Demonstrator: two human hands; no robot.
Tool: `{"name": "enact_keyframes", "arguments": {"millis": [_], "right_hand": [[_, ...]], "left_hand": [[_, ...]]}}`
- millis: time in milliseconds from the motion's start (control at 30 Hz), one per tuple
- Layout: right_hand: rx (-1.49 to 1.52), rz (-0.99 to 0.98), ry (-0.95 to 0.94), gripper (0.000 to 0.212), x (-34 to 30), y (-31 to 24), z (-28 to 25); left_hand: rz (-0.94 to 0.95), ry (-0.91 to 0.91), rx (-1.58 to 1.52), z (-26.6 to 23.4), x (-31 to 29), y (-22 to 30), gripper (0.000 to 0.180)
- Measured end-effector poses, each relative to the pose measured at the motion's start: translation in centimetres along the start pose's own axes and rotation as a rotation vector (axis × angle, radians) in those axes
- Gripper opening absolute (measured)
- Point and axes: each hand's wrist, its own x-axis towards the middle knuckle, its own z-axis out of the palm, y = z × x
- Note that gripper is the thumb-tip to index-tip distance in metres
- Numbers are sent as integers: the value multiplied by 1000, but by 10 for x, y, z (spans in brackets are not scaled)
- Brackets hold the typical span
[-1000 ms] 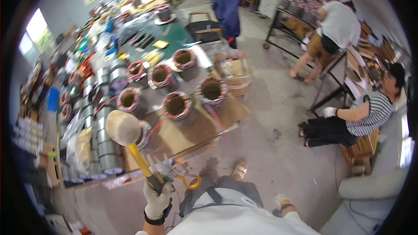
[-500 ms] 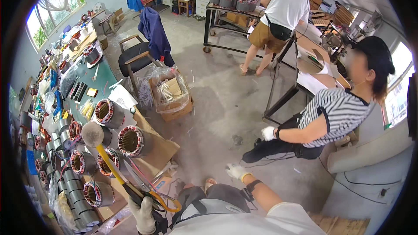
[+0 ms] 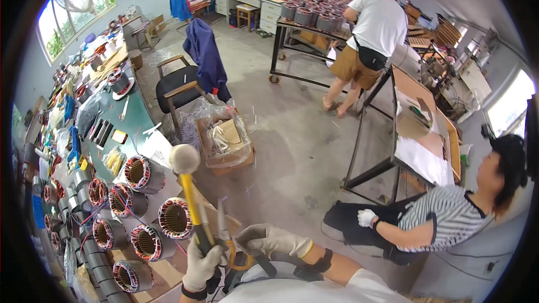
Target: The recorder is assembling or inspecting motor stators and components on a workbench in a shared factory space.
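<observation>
My left hand [image 3: 203,266], in a pale work glove, is wrapped round the black grip of a mallet [image 3: 192,205] with a yellow shaft and a whitish round head, held upright. Scissors [image 3: 240,262] with orange handles sit against the same hand, their blades pointing up beside the mallet. Close to the scissors' handles is my gloved right hand [image 3: 275,241], its fingers bent but apart; no object shows between them. Left of the mallet, several motor stators [image 3: 175,217] with red-and-white laced windings stand on the bench.
Cardboard [image 3: 160,275] lies under the stators. A carton [image 3: 229,140] of scraps stands beside a chair [image 3: 182,84] draped with a blue jacket. On the right a person in a striped top [image 3: 449,219] sits low; another in a white shirt [image 3: 379,19] stands by a metal-framed table [image 3: 314,81].
The mallet and scissors have swung upright and rightward in my left hand. My right hand has come leftward to the scissors' handles. The view has shifted, and the striped-top person appears lower.
</observation>
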Motion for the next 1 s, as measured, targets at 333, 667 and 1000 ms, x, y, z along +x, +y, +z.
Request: {"name": "enact_keyframes", "arguments": {"millis": [333, 667, 1000], "right_hand": [[23, -10, -204, 70, 1, -4, 41], [-78, -41, -384, 55, 2, 95, 133], [-370, 99, -221, 43, 19, 157, 185]], "left_hand": [[7, -40, 4, -19, -27, -2, 39], [152, 291, -15, -48, -177, -72, 58], [-115, 811, 255, -214, -327, -59, 34]]}}
